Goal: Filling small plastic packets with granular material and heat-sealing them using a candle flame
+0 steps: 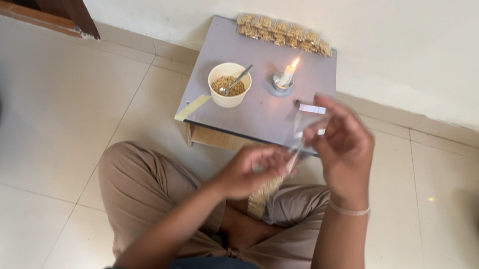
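Fingers, right hand (342,145): curled and pinched on the upper edge of a clear plastic pouch (301,138), held up in front of the person.
Fingers, left hand (250,171): bent inward, closed on the lower part of the same pouch, just below and to the left of the right fingertips.
Pouch: small, transparent, with a white strip at the top; it hangs between the two hands, lower end blurred.
Grain strip (260,196): a narrow band of filled packets under the left fingers, resting over the crossed legs.
Low table (255,115): grey top, just beyond both sets of fingers.
Bowl (228,84): cream, holding brown grain, beyond the left fingers on the table.
Spoon (236,79): metal, standing in the bowl, handle leaning right.
Candle (287,75): lit, in a small metal holder, beyond the right fingers, beside the bowl.
Packet row (284,34): filled grain packets along the table's far edge, well apart from the fingers.
Wristband (349,210): pale, on the right wrist.
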